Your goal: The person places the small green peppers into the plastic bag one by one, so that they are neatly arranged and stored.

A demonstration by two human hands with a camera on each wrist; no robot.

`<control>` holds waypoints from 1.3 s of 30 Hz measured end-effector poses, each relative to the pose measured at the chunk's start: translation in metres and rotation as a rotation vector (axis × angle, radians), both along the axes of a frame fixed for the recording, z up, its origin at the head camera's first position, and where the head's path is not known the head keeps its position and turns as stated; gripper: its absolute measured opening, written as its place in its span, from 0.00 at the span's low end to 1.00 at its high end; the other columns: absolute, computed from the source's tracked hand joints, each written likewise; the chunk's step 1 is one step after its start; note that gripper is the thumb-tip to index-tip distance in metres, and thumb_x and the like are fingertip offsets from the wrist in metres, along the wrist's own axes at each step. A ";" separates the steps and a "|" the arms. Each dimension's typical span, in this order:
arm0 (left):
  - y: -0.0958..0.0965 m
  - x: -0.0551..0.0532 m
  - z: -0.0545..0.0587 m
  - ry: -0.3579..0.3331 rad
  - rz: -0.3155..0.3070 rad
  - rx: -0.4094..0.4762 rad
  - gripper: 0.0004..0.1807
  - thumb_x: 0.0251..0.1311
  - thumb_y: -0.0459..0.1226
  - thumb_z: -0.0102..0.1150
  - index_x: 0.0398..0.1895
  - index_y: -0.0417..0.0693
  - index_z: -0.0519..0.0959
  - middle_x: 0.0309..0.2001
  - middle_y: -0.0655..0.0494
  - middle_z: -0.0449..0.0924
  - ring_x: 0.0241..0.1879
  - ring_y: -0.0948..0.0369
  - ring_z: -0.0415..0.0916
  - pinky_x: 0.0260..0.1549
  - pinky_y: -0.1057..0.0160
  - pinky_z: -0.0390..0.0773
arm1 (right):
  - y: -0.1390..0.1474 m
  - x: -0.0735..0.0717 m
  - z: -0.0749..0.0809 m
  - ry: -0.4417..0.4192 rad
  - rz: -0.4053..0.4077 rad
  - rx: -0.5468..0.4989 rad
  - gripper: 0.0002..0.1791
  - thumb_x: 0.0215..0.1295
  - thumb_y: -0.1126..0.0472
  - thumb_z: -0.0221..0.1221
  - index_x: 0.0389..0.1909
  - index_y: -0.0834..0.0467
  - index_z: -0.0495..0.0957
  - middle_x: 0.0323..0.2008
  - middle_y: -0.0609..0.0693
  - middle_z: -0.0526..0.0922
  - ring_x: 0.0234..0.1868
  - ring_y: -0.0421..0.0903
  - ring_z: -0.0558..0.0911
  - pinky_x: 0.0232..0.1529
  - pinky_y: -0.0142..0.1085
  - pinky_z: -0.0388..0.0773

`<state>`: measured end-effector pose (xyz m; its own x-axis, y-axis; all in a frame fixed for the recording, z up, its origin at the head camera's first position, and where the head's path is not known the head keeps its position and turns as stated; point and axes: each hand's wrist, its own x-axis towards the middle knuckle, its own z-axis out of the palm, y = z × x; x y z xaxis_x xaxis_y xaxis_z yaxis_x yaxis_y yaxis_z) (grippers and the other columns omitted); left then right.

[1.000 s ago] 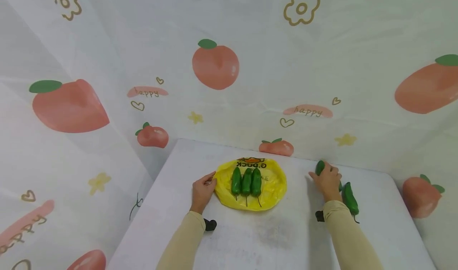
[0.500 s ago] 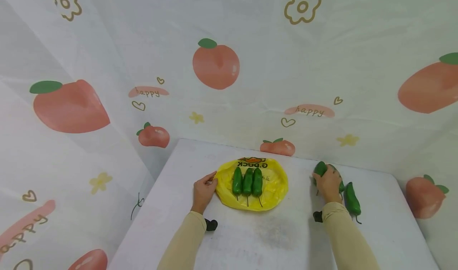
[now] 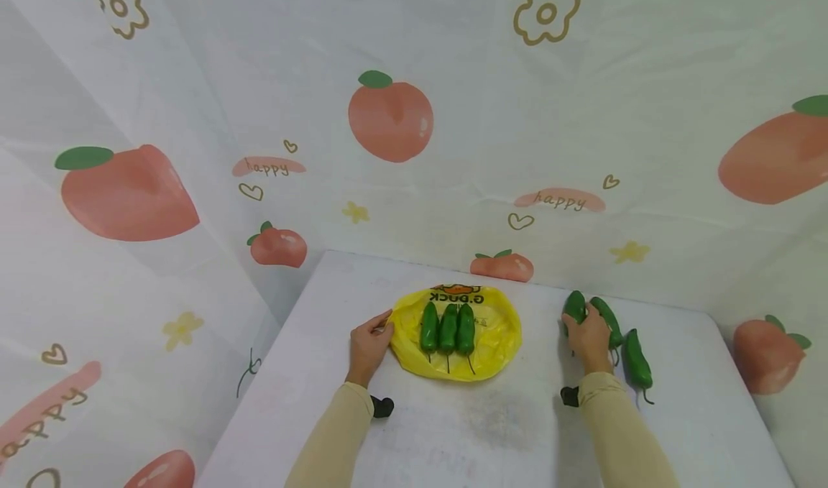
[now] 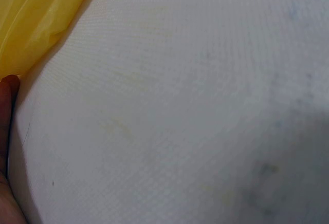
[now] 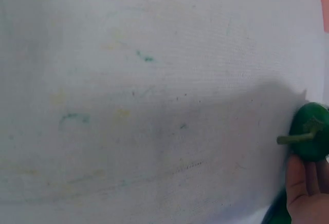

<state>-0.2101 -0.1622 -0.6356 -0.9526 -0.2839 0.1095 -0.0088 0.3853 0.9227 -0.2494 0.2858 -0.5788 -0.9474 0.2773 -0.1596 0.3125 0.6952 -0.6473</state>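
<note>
In the head view my left hand (image 3: 369,346) pinches the left edge of a round yellow plastic cover (image 3: 498,337) printed with mirrored "G.DUCK" lettering. Three green peppers (image 3: 447,328) lie side by side on it, stems toward me. At the right, my right hand (image 3: 590,337) holds another green pepper (image 3: 573,307) between thumb and fingers; its stem end shows in the right wrist view, the pepper (image 5: 311,131) being just above the fingers. A second pepper (image 3: 606,321) lies right beside that hand, partly hidden by it. Farther right rests a third pepper (image 3: 637,362).
Everything lies on a white tabletop (image 3: 466,438) with faint stains. A white curtain (image 3: 453,208) with peach prints hangs behind and along both sides. Black wrist-camera pieces (image 3: 383,407) stick out beside the forearms.
My right hand, with its pepper, has shifted slightly left, and the pepper beside it shows more now. My left hand and the peppers on the yellow cover stay put.
</note>
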 end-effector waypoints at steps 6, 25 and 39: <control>0.000 0.001 -0.001 0.001 -0.004 0.001 0.16 0.64 0.42 0.65 0.55 0.61 0.87 0.45 0.55 0.90 0.26 0.65 0.78 0.29 0.72 0.79 | -0.002 0.002 -0.002 -0.004 0.012 -0.031 0.43 0.76 0.52 0.52 0.79 0.72 0.44 0.75 0.78 0.52 0.76 0.74 0.53 0.76 0.64 0.53; 0.000 0.003 0.001 -0.020 0.005 -0.014 0.16 0.64 0.43 0.66 0.55 0.63 0.87 0.45 0.56 0.90 0.26 0.64 0.75 0.30 0.72 0.78 | -0.010 0.016 0.001 0.056 0.076 -0.022 0.43 0.72 0.53 0.58 0.78 0.69 0.51 0.66 0.77 0.68 0.66 0.71 0.70 0.64 0.62 0.70; 0.000 0.002 -0.001 -0.030 -0.001 0.017 0.16 0.64 0.44 0.65 0.55 0.64 0.87 0.47 0.56 0.90 0.33 0.63 0.82 0.35 0.73 0.81 | -0.016 0.030 0.024 0.028 0.082 -0.109 0.45 0.71 0.46 0.60 0.78 0.63 0.53 0.65 0.74 0.70 0.62 0.68 0.75 0.55 0.55 0.79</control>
